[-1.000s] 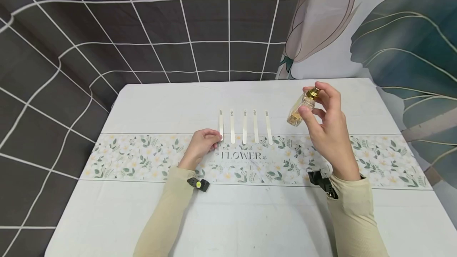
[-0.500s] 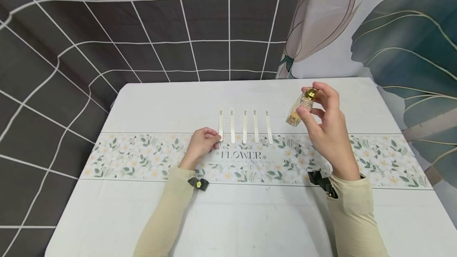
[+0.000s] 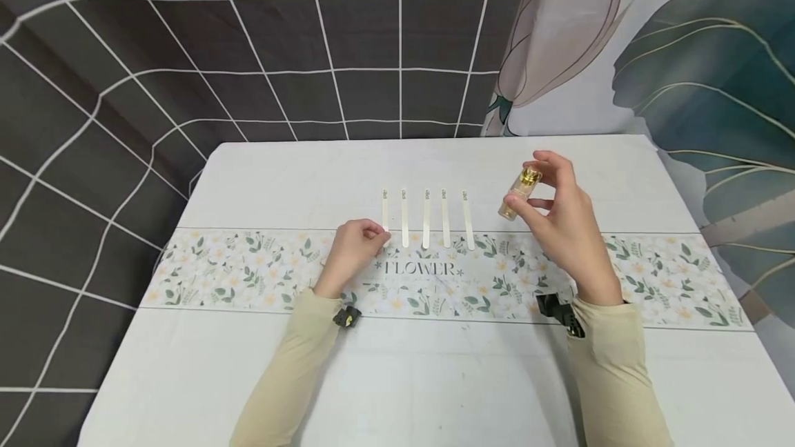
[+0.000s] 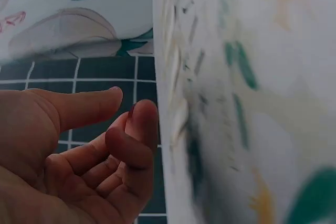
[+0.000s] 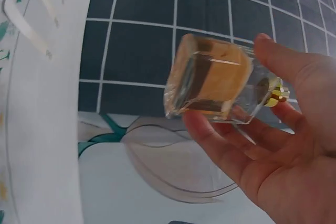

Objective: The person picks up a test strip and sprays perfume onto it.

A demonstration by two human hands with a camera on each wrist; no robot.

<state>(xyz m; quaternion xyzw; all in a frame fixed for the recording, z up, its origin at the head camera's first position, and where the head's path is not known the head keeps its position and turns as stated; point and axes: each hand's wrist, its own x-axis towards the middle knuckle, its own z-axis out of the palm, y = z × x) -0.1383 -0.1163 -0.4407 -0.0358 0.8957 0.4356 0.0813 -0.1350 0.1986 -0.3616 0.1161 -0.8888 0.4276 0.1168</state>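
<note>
In the head view, my right hand [image 3: 565, 219] holds a clear glass perfume bottle [image 3: 515, 200] above the table's right half, tilted with its gold neck up and to the right. Amber liquid shows inside the perfume bottle [image 5: 218, 80] in the right wrist view, the thumb on one side and fingers on the other. My left hand [image 3: 354, 250] has its fingertips right at the lower end of the leftmost white paper strip [image 3: 385, 209]. Seen from the left wrist, that hand [image 4: 89, 150] has bent fingers and a gap between thumb and index finger, nothing between them.
Several more white strips [image 3: 426, 219] with small print at their tops lie in a row to the right. Beneath runs a floral band [image 3: 236, 267] lettered FLOWER across the white tablecloth [image 3: 397, 378]. A dark grid-patterned cloth [image 3: 360, 40] hangs behind the table.
The right hand has turned the perfume bottle and brought its gold neck lower and leftward. My left hand has shifted slightly right and up, covering the leftmost strip's lower end.
</note>
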